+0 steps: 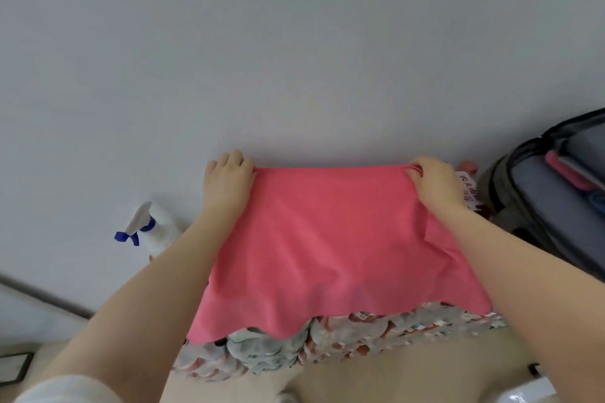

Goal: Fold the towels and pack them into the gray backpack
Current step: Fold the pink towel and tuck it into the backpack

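A pink towel (pixel 327 245) hangs spread out flat in front of me, held up by its two top corners. My left hand (pixel 227 181) pinches the top left corner. My right hand (pixel 437 181) grips the top right corner, where the cloth bunches a little. The towel's lower edge waves loosely over a pile of red and white patterned items (pixel 343 337). The gray backpack (pixel 537 203) lies open at the right, with a folded pink towel (pixel 568 173) inside it.
A white spray bottle (pixel 149 227) with a blue trigger stands at the left near my left forearm. A white packet with red print (pixel 468 188) lies between my right hand and the backpack. A pale wall fills the background.
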A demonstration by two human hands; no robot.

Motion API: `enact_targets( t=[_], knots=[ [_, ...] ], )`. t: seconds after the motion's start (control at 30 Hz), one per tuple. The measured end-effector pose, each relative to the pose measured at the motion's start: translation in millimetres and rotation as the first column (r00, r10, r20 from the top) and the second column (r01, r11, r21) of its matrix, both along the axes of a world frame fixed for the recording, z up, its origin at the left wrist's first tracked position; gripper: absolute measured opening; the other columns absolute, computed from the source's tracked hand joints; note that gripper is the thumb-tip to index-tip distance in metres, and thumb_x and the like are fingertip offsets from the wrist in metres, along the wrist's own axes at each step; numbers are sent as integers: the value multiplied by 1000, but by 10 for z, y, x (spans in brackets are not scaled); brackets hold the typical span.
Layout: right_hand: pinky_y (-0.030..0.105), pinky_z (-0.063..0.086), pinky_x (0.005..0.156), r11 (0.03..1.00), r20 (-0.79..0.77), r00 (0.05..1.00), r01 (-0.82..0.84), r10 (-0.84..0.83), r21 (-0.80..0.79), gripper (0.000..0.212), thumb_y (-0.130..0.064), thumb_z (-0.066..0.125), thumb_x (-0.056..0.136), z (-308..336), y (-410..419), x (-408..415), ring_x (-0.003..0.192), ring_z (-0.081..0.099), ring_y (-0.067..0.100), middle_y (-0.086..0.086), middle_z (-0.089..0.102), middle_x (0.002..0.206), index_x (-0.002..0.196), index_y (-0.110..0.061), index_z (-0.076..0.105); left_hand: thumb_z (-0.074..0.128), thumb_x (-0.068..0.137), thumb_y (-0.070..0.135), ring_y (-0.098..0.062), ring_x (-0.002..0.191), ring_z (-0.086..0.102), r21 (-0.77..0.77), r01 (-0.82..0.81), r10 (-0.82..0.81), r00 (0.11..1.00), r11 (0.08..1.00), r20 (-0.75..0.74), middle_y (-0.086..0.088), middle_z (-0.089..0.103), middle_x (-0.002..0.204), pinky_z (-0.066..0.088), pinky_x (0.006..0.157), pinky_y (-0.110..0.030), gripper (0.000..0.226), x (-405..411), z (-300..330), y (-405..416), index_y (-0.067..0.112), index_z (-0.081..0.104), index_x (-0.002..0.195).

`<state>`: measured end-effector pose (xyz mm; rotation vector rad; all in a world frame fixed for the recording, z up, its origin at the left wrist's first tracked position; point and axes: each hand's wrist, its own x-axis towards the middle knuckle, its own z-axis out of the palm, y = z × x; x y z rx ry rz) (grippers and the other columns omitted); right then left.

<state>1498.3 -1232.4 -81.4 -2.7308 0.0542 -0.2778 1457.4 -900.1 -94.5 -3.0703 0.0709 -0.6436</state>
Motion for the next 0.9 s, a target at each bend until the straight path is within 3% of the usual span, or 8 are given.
enact_targets(
  t=[0.13, 0.23, 0.37, 0.47, 0.53, 0.63, 0.77, 0.9],
  knots=[
    [42, 45, 84, 987, -121, 991, -80, 63, -137, 21, -17, 52, 90, -143, -89, 124, 105, 56, 34, 17, 63, 110, 105, -8, 62, 82, 54, 6, -30, 62, 59, 67, -100, 106, 989, 993, -100, -14, 58, 69, 46, 55, -32, 28, 178, -309, 14, 6, 60, 72],
    [40, 46, 85, 977, -207, 973, -134, 98, -165, 24, -18, 58, 86, -112, -192, 156, 106, 57, 32, 13, 63, 112, 108, -9, 59, 63, 64, 1, -33, 68, 59, 20, -115, 116, 993, 993, -29, -16, 58, 75, 48, 60, -35, 18, 169, -265, -118, 4, 61, 82],
    [34, 44, 84, 930, -378, 917, -243, 127, -275, 29, -34, 69, 77, 121, -345, 137, 101, 58, 26, 4, 64, 102, 98, -16, 61, 40, 72, 12, -35, 68, 61, -193, 297, -299, 954, 935, 18, -18, 59, 80, 50, 58, -35, 26, 15, -120, -714, 5, 60, 86],
    [37, 49, 82, 869, -519, 843, -354, 137, -345, 17, -35, 68, 73, 200, -483, 66, 92, 60, 25, 3, 63, 87, 72, -23, 56, 36, 79, 23, -30, 66, 61, -263, 585, -631, 760, 767, -151, -14, 59, 79, 50, 54, -29, 31, -156, -148, -1302, 6, 61, 83],
    [37, 50, 80, 866, -566, 811, -382, 148, -321, 10, -23, 62, 76, 207, -559, 39, 91, 60, 27, 6, 62, 84, 71, -15, 60, 30, 83, 32, -31, 77, 61, -373, 585, -687, 677, 720, -265, -13, 59, 88, 52, 63, -35, 42, -202, -171, -1666, 6, 62, 90],
    [35, 47, 75, 931, -500, 840, -329, 212, -157, 15, -13, 56, 79, 316, -668, 150, 85, 61, 29, 13, 66, 85, 80, -2, 66, 24, 84, 45, -30, 94, 57, -478, 457, -638, 690, 750, -342, -12, 59, 101, 48, 79, -42, 55, -159, -132, -2134, 9, 61, 102],
    [26, 42, 56, 952, -555, 786, -138, 272, 272, 21, 0, 44, 87, 518, -844, 400, 63, 51, 20, 9, 57, 73, 74, -12, 57, 21, 78, 59, -29, 106, 55, -561, 338, -589, 726, 755, -355, -10, 57, 114, 45, 92, -40, 71, -58, -89, -2617, 13, 57, 119],
    [27, 39, 70, 887, -481, 789, -459, 384, -45, 23, -3, 47, 90, 558, -994, 778, 97, 57, 26, 16, 64, 111, 105, -6, 64, 39, 90, 51, -24, 135, 30, -300, 298, -406, 813, 906, -417, -6, 30, 148, 22, 111, -38, 58, 31, -150, -2895, 24, 34, 141]
  ],
)
